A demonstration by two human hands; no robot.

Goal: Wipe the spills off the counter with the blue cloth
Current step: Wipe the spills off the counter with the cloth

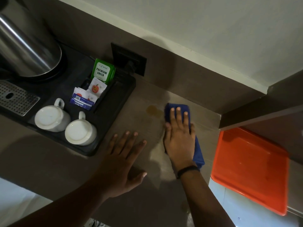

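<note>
The blue cloth (199, 153) lies on the brown counter (142, 128), folded long. My right hand (179, 136) presses flat on top of it, fingers spread, covering most of its middle. A yellowish spill (153, 110) sits on the counter just left of the cloth's far end. A paler smeared streak (159, 154) runs along the counter between my two hands. My left hand (124, 161) rests flat on the counter to the left, fingers apart, holding nothing.
A black tray (113, 115) at the left holds two upturned white cups (52, 118), tea sachets (102, 72) and a steel kettle (27, 51). A dark wall socket (129, 58) is behind it. An orange tray (250, 169) lies beyond the counter's right edge.
</note>
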